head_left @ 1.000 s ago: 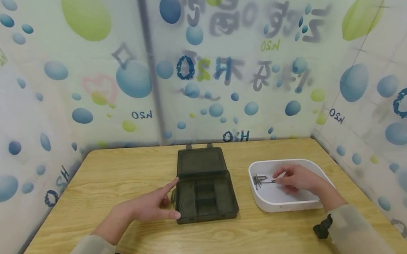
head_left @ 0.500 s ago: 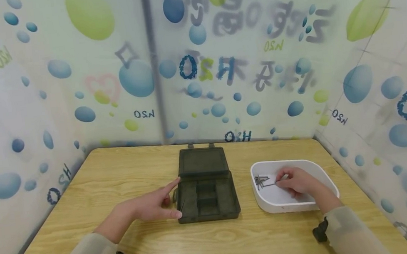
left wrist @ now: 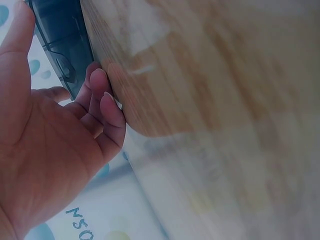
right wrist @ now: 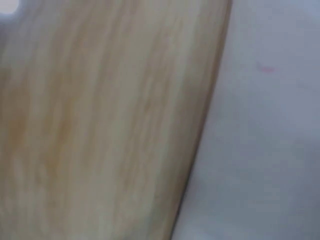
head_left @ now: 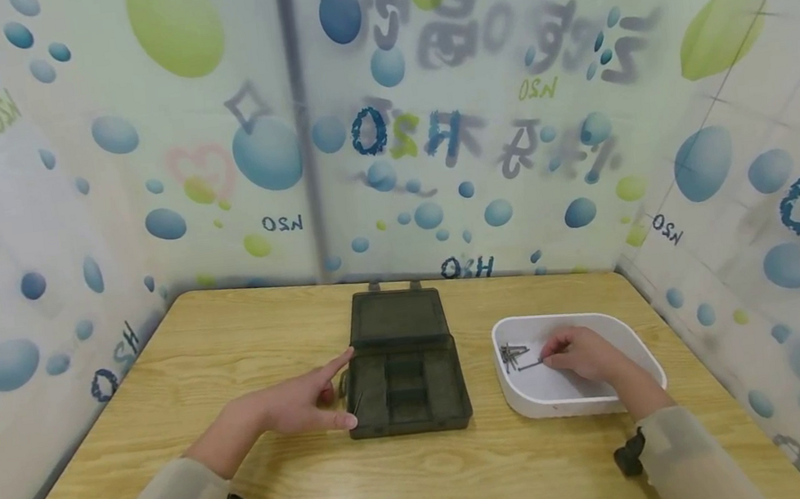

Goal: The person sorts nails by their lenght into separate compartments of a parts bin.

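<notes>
In the head view, a dark translucent plastic case lies with its lid folded back; compartments show inside it. My left hand touches the case's left side, index finger straight near the hinge and thumb at the front corner. The left wrist view shows this hand with its other fingers loosely bent beside the case. Over the white tray, my right hand pinches a thin, screw-like metal piece between thumb and forefinger. Several similar metal pieces lie in a heap at the tray's left end.
The wood-patterned table bears both case and tray, the tray to the right of the case. Printed curtains hang behind and at both sides. The right wrist view holds blurred table and the tray's white wall.
My right fingers have drawn closer together, and the pinched metal piece has swung so its left end sits lower, apart from the heap. The left hand stays against the case.
</notes>
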Available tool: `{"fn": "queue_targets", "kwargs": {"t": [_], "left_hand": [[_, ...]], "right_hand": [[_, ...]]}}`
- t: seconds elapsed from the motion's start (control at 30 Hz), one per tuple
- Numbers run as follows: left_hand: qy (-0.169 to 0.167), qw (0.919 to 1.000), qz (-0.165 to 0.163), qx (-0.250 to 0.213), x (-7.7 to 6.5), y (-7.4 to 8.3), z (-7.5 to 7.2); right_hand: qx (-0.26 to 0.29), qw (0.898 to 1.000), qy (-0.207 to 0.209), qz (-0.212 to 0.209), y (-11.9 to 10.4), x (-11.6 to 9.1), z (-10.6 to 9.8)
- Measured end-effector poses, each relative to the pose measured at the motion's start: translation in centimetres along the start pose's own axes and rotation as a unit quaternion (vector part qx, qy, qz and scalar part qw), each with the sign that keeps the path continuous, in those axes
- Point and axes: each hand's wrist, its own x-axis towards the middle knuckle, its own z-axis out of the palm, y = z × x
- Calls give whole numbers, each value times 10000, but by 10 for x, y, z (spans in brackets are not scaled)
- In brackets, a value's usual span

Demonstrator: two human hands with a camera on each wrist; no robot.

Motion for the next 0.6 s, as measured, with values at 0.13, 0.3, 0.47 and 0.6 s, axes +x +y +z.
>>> {"fn": "queue_targets", "kwargs": {"t": [0.13, 0.3, 0.47, 0.6], "left_hand": [[-7, 10000, -16, -17, 0, 0, 0], [-29, 10000, -28, -76, -1, 0, 0], [-36, 9999, 8, -114, -1, -1, 0], [-31, 9999, 3, -96, -1, -2, 1]], "right_hand": [[9, 10000, -7, 34, 1, 0, 0], [-102, 9998, 41, -143, 0, -2, -4], [-36, 9999, -47, -102, -4, -7, -13], [260, 9996, -87, -74, -7, -12, -21]]}}
